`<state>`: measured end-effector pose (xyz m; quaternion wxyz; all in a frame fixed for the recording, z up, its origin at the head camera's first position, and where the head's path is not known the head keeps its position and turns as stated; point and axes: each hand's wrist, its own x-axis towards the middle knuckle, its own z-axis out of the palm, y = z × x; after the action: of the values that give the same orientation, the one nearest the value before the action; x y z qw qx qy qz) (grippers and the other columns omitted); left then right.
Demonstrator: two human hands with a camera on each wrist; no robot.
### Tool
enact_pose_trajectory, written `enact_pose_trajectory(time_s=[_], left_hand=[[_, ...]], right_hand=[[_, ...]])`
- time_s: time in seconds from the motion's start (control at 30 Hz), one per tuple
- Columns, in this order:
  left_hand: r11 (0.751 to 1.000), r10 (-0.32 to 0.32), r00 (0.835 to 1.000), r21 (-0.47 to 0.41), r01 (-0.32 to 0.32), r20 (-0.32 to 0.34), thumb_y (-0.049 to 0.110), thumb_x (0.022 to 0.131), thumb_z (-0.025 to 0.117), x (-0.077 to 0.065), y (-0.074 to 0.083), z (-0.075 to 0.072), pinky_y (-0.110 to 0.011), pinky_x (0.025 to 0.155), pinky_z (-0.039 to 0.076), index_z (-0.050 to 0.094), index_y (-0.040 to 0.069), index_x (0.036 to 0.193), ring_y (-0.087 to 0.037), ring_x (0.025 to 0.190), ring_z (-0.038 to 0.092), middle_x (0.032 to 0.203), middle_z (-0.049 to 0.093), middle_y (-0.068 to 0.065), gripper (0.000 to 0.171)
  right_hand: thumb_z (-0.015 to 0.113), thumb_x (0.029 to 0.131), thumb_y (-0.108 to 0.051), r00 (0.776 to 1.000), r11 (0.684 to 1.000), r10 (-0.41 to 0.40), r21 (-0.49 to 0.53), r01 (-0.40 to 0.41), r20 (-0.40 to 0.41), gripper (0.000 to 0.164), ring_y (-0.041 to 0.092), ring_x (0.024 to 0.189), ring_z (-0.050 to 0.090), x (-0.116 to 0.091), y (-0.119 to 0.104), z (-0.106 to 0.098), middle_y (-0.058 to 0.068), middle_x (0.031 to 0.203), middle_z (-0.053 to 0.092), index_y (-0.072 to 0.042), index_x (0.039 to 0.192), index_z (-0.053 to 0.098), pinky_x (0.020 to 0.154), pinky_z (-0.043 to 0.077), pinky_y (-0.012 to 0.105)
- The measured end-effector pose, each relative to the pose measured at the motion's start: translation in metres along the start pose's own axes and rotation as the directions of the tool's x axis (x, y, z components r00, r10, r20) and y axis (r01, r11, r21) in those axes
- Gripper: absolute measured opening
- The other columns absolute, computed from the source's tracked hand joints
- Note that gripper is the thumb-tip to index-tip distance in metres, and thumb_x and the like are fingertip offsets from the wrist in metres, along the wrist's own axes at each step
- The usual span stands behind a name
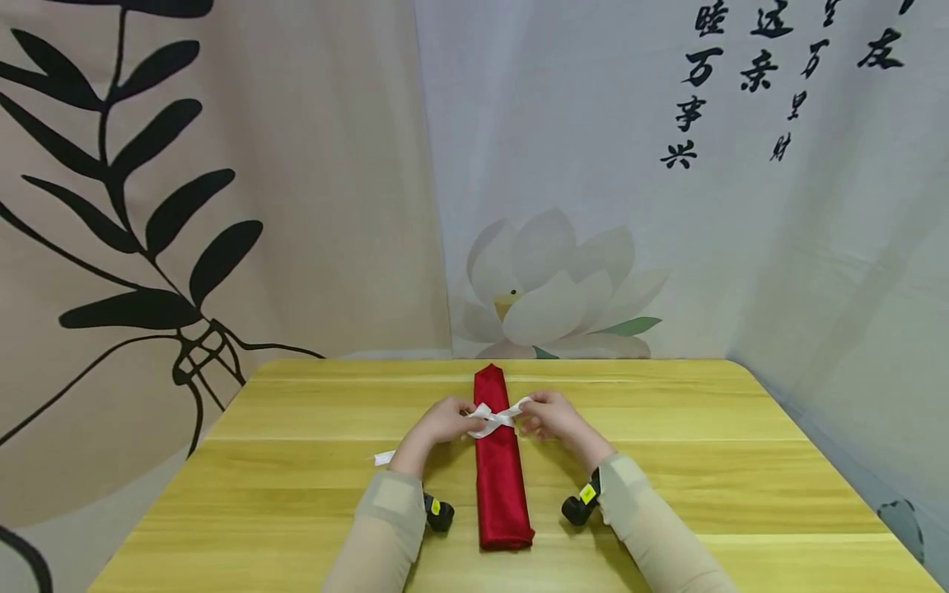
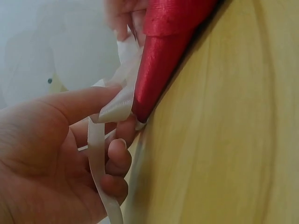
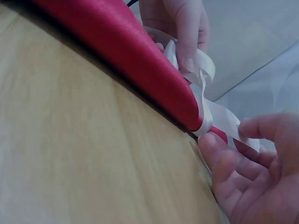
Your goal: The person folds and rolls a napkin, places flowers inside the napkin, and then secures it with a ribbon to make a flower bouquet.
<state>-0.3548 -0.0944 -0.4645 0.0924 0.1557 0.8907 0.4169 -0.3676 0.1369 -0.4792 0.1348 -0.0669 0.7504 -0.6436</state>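
Observation:
A long, rolled bundle of shiny red cloth [image 1: 502,486] lies lengthwise on the table, pointing away from me. A white satin ribbon [image 1: 495,420] goes round its upper part, with loops and a crossing on top. My left hand [image 1: 449,420] pinches a ribbon loop at the left side of the roll; in the left wrist view a loose ribbon tail [image 2: 96,154] hangs across its fingers. On the right side, my right hand [image 1: 552,416] pinches another length of ribbon [image 3: 224,122] between thumb and finger, pulled out from the roll. The underside of the roll is hidden.
The yellow wood-grain table [image 1: 296,511] spreads out on both sides of the roll. A white ribbon end [image 1: 384,458] lies beside the left wrist. Both wrists carry small black cameras [image 1: 581,504]. Behind the table hangs a printed curtain [image 1: 341,165].

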Motion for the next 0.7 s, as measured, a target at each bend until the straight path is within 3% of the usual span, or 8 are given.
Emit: enact_pose_trajectory(time_s=[0.7], left_hand=[[1.0,-0.014,1.0,0.01,0.014,-0.028,0.022,0.088,0.069,-0.0064,0.0034,-0.0058,-0.028,0.055,0.041,0.068,0.007,0.088,-0.015,0.061,0.048,0.075,0.06,0.001,0.015]], right_hand=[[0.048,0.099,-0.013,1.0,0.997,0.0,-0.082,0.001,0.013,0.019,0.014,0.057,0.058,0.001,-0.0014,0.0062,0.015,0.099,0.068,0.004,0.105,0.055,0.044,0.038,0.022]])
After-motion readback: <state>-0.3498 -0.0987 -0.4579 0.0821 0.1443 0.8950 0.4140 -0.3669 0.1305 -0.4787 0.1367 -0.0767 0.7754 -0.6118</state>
